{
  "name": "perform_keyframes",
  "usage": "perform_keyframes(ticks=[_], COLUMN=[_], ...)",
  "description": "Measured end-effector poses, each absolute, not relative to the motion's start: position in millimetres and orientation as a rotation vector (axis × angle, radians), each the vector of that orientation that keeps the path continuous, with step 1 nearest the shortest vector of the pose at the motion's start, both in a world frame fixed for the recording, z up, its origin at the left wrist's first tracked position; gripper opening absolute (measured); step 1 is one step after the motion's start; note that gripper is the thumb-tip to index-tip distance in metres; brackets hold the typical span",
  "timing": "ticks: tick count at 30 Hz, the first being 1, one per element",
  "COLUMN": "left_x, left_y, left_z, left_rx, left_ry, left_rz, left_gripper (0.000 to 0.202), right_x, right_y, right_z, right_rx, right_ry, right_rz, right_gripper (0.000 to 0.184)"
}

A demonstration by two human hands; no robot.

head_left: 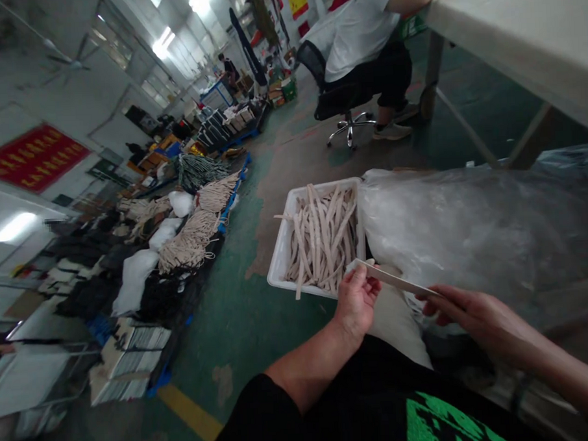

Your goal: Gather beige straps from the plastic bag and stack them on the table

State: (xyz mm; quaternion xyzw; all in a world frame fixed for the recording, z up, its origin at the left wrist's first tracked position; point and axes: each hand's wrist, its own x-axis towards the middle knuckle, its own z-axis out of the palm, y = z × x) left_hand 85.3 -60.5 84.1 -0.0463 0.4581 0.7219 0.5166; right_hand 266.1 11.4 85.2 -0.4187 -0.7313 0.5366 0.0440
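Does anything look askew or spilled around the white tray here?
Slightly. In the white tray, the beige strips lie jumbled, and a few poke over its left and near rim. None seems spilled on the floor. The left hand and right hand pinch one flat strip.

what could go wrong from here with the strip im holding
The strip is pinched only at its ends by the left hand and right hand; a light grip could let it drop.
The white tray is heaped, and some loose strips poke over its rim, so they may slide out.
The clear plastic bag lies against the tray and might snag the strip.
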Motion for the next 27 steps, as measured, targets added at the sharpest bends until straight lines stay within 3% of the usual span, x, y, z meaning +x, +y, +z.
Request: perform_keyframes(ticks=[6,27], left_x=[98.1,105.6], left_y=[-72.1,-105.2], left_z=[99.3,82.6], left_rx=[-0.073,0.044], left_ry=[0.990,0.926], left_rz=[1.732,1.548], left_gripper=[0.052,0.047], right_x=[248.8,247.3], right_y=[6.3,-7.4], right_z=[112.0,115.9], right_rx=[-1.172,-1.161], right_ry=[-2.282,-2.439], right_rz=[2.173,1.966], right_gripper=[0.074,0.067])
